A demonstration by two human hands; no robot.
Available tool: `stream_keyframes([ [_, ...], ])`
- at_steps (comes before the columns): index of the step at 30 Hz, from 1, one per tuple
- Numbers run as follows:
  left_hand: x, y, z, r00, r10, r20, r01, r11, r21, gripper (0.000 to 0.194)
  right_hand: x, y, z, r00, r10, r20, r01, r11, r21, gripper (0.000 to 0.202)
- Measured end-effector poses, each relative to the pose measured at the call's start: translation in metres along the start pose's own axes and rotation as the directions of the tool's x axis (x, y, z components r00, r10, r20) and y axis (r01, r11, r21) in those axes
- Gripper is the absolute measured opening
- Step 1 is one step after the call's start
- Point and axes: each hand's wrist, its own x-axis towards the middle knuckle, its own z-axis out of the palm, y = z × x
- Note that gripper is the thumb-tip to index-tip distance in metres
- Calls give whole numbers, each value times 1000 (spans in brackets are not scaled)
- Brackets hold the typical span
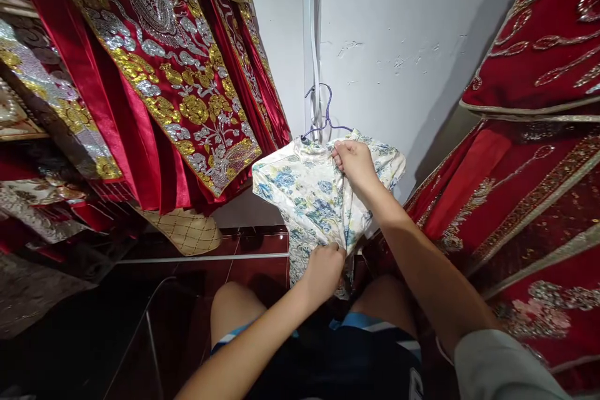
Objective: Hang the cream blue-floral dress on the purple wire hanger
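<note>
A short-sleeved white dress [304, 194] with blue and green flowers hangs on a purple wire hanger [329, 100] in front of me. Near its collar, my right hand [354, 161] pinches the edge of the front opening. Lower down the same opening, my left hand [327, 265] is closed on the cloth, and folds pull together beside it. The fabric between my two hands is drawn into a crease. The dress's lower end shows only partly below my left hand, between my knees.
Red embroidered garments [187, 75] with gold and silver sequins hang at the left. More red beaded garments [529, 137] hang close on the right. A white pole [315, 25] runs up the pale wall [398, 25] behind the hanger. Dark red tiles [262, 269] cover the floor.
</note>
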Motion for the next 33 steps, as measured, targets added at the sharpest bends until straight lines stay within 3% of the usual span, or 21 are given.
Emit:
stream_keyframes([
  [2,5,-8,-12,1000,24,13,-24,1000,-12,19,-8,-7,1,998,56,-22,-53,994,97,27],
  [3,8,-13,-20,999,34,-35,-36,998,-57,14,-13,-11,1,997,68,-32,-63,989,131,25],
  [5,16,-24,-42,965,24,-260,-80,975,-207,15,-25,-18,0,997,69,-32,-62,982,180,21],
  [7,27,-37,-73,835,-46,-549,-173,924,-340,25,-36,-25,-1,997,72,1,-70,971,228,19],
  [9,38,-48,-108,693,-77,-717,-264,898,-352,37,-44,-29,-2,997,55,59,-69,962,263,19],
  [11,49,-54,-137,638,-21,-769,-321,901,-291,33,-48,-31,-3,995,17,99,-43,965,260,20],
  [13,57,-54,-157,632,43,-774,-331,918,-219,21,-46,-28,-2,995,-30,97,8,976,216,21],
  [15,60,-49,-166,624,76,-778,-333,926,-177,17,-44,-18,-1,995,-66,71,56,989,141,21],
  [17,58,-47,-169,571,43,-820,-356,913,-201,16,-45,-1,2,996,-63,61,60,997,58,20],
  [19,53,-55,-170,456,-80,-886,-397,873,-283,15,-51,21,3,998,3,69,-3,1000,7,20],
  [21,45,-80,-169,300,-271,-915,-452,804,-386,15,-65,40,3,993,92,79,-93,996,9,22],
  [23,35,-115,-164,165,-497,-852,-534,681,-501,20,-82,54,4,984,167,66,-171,983,70,23],
  [24,31,-134,-159,128,-625,-770,-590,576,-566,24,-91,58,5,979,195,61,-201,973,117,23],
  [25,27,-150,-152,146,-752,-642,-657,412,-632,29,-100,61,6,974,218,59,-225,960,168,23],
  [26,23,-164,-144,202,-849,-489,-699,225,-678,32,-107,63,9,969,239,60,-247,944,218,22],
  [28,18,-177,-120,334,-923,-190,-718,-119,-686,33,-119,65,13,957,283,62,-288,907,308,21],
  [29,18,-177,-107,392,-917,-73,-703,-247,-666,32,-124,67,15,948,314,52,-312,882,353,20],
  [31,19,-166,-78,462,-884,76,-664,-401,-631,31,-131,74,12,915,404,7,-361,809,463,19],
  [33,23,-148,-49,494,-861,123,-605,-442,-663,29,-139,86,1,870,492,-44,-374,714,592,20],
])
